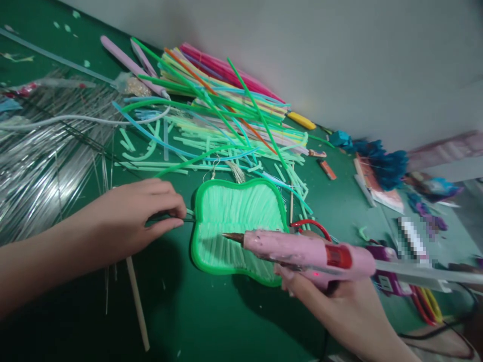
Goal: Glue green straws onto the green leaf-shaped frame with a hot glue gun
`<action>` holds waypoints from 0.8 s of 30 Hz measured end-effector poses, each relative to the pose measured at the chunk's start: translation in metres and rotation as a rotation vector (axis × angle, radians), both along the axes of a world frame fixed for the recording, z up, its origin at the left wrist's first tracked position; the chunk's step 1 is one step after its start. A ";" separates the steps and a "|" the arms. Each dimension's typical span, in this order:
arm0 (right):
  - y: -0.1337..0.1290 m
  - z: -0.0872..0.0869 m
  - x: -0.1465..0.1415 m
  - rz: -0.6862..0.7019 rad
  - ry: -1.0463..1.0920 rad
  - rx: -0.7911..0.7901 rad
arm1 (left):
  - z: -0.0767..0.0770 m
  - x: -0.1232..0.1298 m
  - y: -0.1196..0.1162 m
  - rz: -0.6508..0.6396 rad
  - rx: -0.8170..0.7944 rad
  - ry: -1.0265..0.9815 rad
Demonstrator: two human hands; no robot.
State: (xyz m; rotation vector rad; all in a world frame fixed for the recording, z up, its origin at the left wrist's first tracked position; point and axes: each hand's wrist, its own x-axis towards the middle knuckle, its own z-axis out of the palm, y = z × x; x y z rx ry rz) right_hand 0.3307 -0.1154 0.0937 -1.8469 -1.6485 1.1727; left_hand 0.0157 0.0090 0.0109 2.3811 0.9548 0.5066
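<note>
A pink hot glue gun (294,249) is gripped in my right hand (332,296). Its metal nozzle points left, over the middle of a green wavy-edged panel (241,203) made of pale green strips inside a brighter green rim. A clear glue stick (426,271) sticks out of the gun's back. At the panel's left edge, my left hand (154,211) pinches a thin dark stick between thumb and fingers. That stick reaches the panel's rim. Whether the nozzle touches the surface, I cannot tell.
Behind the panel lies a pile of coloured pipe cleaners (226,100). Silvery wires (64,151) spread at left, near a wooden stick (138,304). Red-handled scissors (311,222), a purple power strip (388,271) and blue fuzzy pieces (385,161) lie to the right.
</note>
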 end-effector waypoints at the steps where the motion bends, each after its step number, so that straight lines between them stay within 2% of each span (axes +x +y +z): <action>1: 0.003 -0.002 -0.005 0.015 -0.066 0.080 | -0.003 -0.001 0.001 -0.010 0.008 -0.014; 6: 0.015 -0.010 -0.023 0.148 -0.278 0.309 | -0.009 -0.003 0.002 -0.018 0.025 -0.036; 10: 0.017 -0.018 -0.025 0.220 -0.292 0.474 | -0.008 -0.002 0.001 -0.010 0.039 -0.051; 24: 0.019 -0.027 -0.030 0.181 -0.320 0.417 | -0.009 -0.001 0.001 -0.024 0.049 -0.067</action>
